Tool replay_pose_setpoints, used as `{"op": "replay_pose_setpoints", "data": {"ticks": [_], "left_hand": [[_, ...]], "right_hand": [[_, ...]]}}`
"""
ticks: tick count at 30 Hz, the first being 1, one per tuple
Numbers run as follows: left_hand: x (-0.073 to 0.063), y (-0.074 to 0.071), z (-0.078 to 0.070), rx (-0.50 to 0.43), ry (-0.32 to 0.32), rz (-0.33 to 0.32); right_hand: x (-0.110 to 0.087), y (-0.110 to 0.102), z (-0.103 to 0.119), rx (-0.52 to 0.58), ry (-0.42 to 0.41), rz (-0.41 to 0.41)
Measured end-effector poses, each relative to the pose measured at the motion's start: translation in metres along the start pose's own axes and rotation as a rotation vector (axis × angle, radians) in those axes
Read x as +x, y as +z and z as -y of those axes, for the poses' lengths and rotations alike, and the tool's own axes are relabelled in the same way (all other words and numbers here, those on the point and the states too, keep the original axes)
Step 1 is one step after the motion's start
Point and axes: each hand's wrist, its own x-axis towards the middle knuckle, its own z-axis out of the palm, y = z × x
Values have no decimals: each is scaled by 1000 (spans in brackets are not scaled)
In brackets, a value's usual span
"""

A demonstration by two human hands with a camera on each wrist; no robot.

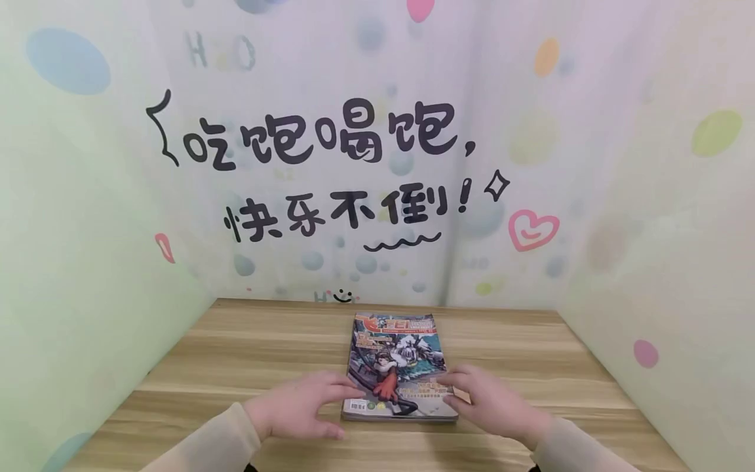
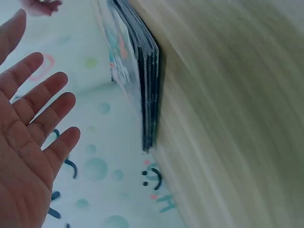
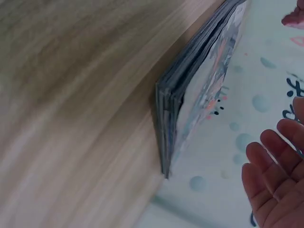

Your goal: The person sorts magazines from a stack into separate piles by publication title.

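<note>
A small stack of magazines (image 1: pixel 407 357) lies flat on the wooden table, the top one with a colourful illustrated cover. Its layered edges show in the left wrist view, where the stack (image 2: pixel 148 90) appears side-on, and again in the right wrist view as a stack (image 3: pixel 178 90). My left hand (image 1: pixel 303 403) is by the stack's near left side, fingers extended and slightly bent. On the other side my right hand (image 1: pixel 495 400) hovers by the lower right edge, fingers relaxed. Both wrist views show the hands apart from the magazines, holding nothing.
The wooden table (image 1: pixel 265 347) reaches back to a white curtain (image 1: pixel 330 262) printed with dots and black Chinese writing. Pale side walls (image 1: pixel 71 229) stand at the left and right of the table.
</note>
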Motion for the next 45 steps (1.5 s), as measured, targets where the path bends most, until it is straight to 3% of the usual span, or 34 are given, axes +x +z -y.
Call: {"op": "replay_pose_setpoints", "data": {"ticks": [3,7,11,14,19,22,36,40,45], "left_hand": [[5,13,12,-191,-178,-39],[11,31,24,-335,-286,-97],[20,52,28,-461,-388,-195],[31,64,28,-568,-507,-284],[48,76,24,-747,-705,-453],[55,81,23,-833,-776,-532],[75,102,25,-1003,-824,-688],[76,104,24,-986,-837,-718],[75,107,22,-959,-838,-749]], "right_hand": [[8,16,-9,150,304,-26],[16,35,-20,232,489,-81],[21,49,-28,286,602,-119],[24,57,-34,320,669,-145],[30,67,-41,368,758,-179],[32,70,-42,405,797,-194],[38,88,-41,705,941,-290],[39,90,-37,708,930,-312],[39,95,-34,636,890,-359]]}}
